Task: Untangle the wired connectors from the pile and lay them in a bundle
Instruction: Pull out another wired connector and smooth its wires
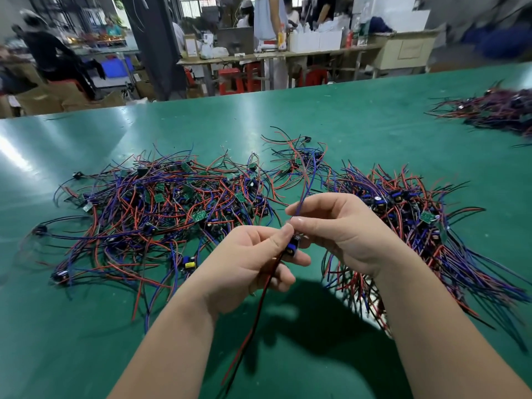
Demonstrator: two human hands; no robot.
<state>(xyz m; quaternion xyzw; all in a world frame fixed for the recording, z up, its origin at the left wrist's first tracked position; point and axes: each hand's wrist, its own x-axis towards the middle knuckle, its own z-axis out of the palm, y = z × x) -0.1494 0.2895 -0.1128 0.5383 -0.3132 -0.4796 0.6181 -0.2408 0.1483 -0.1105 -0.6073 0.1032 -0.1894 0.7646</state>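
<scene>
Pinching wired connector (293,247) between both grips | left hand (247,263), right hand (339,226) grasping it

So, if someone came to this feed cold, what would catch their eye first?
First, the tangled pile of red, blue and black wires sprawling over the green table, left of centre. Next, the left hand and right hand meeting in the near middle, both pinching one wired connector, its red and black leads hanging toward the camera. Just right of them lies a straighter bundle.
</scene>
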